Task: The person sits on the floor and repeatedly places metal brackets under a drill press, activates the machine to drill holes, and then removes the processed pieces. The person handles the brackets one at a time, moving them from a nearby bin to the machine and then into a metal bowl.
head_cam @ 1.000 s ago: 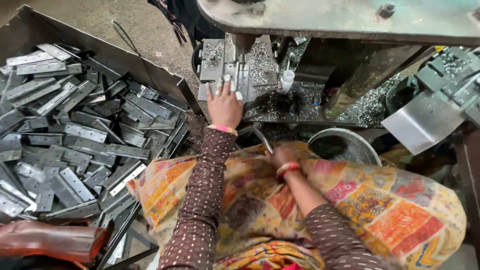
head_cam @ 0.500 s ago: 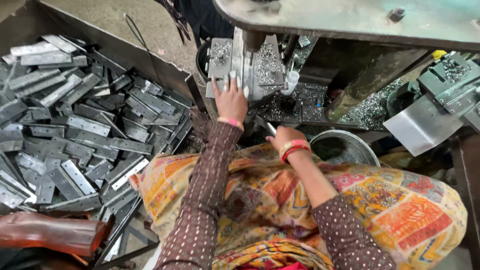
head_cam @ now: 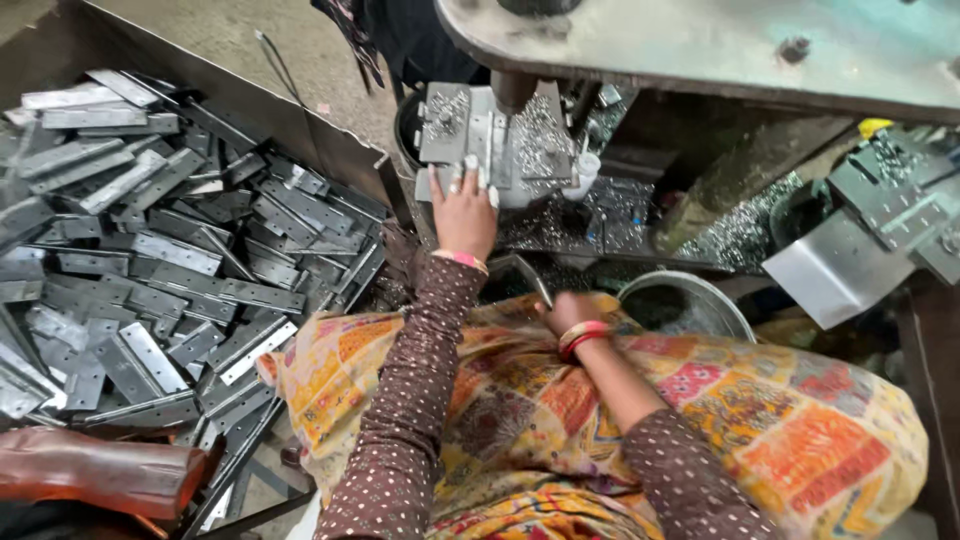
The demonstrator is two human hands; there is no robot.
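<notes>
My left hand (head_cam: 463, 208) reaches forward and presses its fingers on a grey metal piece lying on the press die block (head_cam: 495, 135), right under the round ram. My right hand (head_cam: 566, 311) rests low by my lap, fingers curled around a thin metal lever (head_cam: 533, 282) beside the rim of a steel bowl (head_cam: 690, 303). Both arms wear brown dotted sleeves, with bangles at each wrist. A patterned orange and yellow cloth (head_cam: 640, 420) covers my lap.
A large tray (head_cam: 150, 230) on the left holds several flat grey metal hinge plates. Metal shavings cover the machine bed (head_cam: 640, 215). The heavy press frame (head_cam: 720, 50) overhangs the top. A bent steel chute (head_cam: 840, 265) stands at the right. A brown object (head_cam: 95, 470) lies at bottom left.
My left hand stays on the die block. My right hand rose a little beside the bowl and then dropped back toward my lap. The view moved closer.
</notes>
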